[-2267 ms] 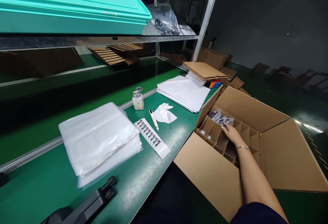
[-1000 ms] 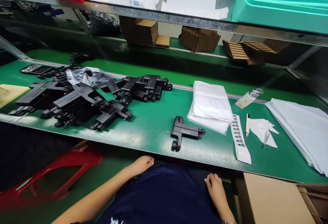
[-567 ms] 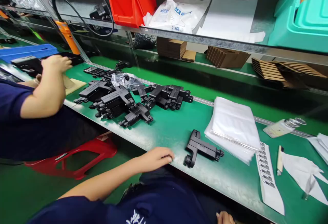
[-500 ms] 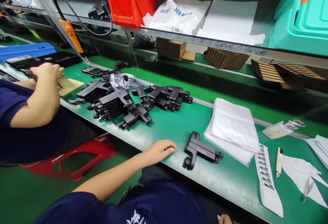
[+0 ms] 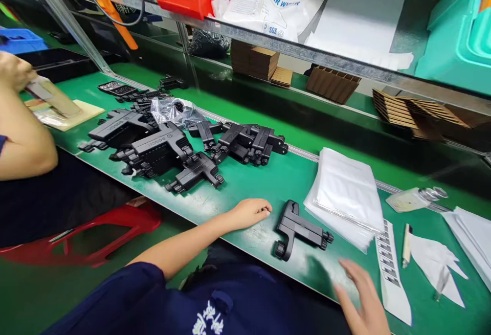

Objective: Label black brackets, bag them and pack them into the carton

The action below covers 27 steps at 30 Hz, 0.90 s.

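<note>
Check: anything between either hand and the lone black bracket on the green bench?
Nothing visible. The left hand and right hand flank the black bracket, with only bare green bench showing between. The bag stack lies beyond it, seemingly outside both paths.

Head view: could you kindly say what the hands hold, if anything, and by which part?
Neither the left hand nor right hand visibly holds anything; the black device lies untouched.

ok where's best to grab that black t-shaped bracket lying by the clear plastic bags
I'd pinch the black T-shaped bracket around mid-stem, coming from above and the near right with the right hand. It lies flat, its straight stem points right with plain sides, and the knobs sit at its ends, so mid-stem looks cleanest.
</note>
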Tool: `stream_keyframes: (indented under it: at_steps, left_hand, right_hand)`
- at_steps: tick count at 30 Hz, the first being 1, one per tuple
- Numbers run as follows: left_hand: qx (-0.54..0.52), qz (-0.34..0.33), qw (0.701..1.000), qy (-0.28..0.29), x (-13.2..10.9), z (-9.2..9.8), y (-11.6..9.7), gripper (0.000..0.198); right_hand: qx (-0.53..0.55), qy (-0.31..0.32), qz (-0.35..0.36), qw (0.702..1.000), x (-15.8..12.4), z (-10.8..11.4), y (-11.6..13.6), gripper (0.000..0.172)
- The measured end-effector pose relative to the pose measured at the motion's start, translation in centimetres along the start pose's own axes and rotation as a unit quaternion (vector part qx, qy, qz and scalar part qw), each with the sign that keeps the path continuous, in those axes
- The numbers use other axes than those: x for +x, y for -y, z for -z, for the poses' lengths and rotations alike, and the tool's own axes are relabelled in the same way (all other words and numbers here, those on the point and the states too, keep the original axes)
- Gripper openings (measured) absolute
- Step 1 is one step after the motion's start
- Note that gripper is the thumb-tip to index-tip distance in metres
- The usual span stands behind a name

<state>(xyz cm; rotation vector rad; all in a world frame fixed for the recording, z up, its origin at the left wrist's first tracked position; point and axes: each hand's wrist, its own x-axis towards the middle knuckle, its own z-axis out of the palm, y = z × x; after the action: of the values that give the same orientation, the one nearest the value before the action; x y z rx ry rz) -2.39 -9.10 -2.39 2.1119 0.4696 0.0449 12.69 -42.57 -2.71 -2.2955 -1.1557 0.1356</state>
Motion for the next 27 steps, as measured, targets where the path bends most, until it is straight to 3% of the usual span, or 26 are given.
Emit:
stream_keyframes:
  at_steps: [3, 6, 9, 12, 14, 16, 18, 20, 21, 23, 27]
  left_hand:
    - [0.001, 0.016, 1.0, -0.001, -0.5, -0.2, -0.7, 0.026]
    - [-0.04, 0.04, 0.998, -0.003, -0.7, -0.6, -1.1, 0.026]
    - [-0.116, 0.052, 0.992, -0.005, -0.4, -1.8, -1.5, 0.034]
    - [-0.204, 0.034, 0.978, 0.012, 0.6, -3.2, -2.2, 0.052]
    - [-0.219, 0.016, 0.975, 0.021, 1.5, -3.2, -2.5, 0.054]
    - [-0.18, 0.007, 0.983, -0.025, 2.5, -1.7, -2.2, 0.044]
    - [-0.108, 0.009, 0.981, -0.158, 3.5, 1.1, -1.3, 0.032]
    - [-0.045, 0.02, 0.951, -0.305, 4.3, 4.3, 0.1, 0.029]
    - [-0.028, 0.027, 0.936, -0.349, 4.7, 5.8, 0.8, 0.032]
    - [-0.023, 0.039, 0.924, -0.38, 5.4, 7.9, 2.2, 0.038]
    - [-0.072, 0.043, 0.938, -0.337, 6.7, 9.2, 4.1, 0.046]
  right_hand:
    - [-0.124, -0.01, 0.176, 0.977, 7.6, -1.4, 2.6, 0.06]
    - [-0.177, 0.028, 0.223, 0.958, 11.4, -3.6, 3.4, 0.046]
    - [-0.153, 0.048, 0.207, 0.965, 11.6, -4.6, 3.3, 0.027]
    - [-0.104, 0.017, 0.186, 0.977, 10.8, -4.2, 3.4, 0.027]
    - [-0.084, 0.003, 0.176, 0.981, 10.5, -3.9, 3.6, 0.031]
    - [-0.081, 0.0, 0.173, 0.982, 10.3, -3.8, 3.5, 0.035]
    - [-0.088, 0.008, 0.171, 0.981, 10.1, -4.1, 2.9, 0.039]
    - [-0.094, 0.019, 0.165, 0.982, 9.8, -4.5, 2.1, 0.042]
    - [-0.095, 0.023, 0.161, 0.982, 9.7, -4.6, 1.8, 0.043]
    - [-0.093, 0.039, 0.162, 0.982, 9.7, -4.3, 1.3, 0.044]
    - [-0.06, 0.103, 0.176, 0.977, 11.8, -1.3, 2.1, 0.047]
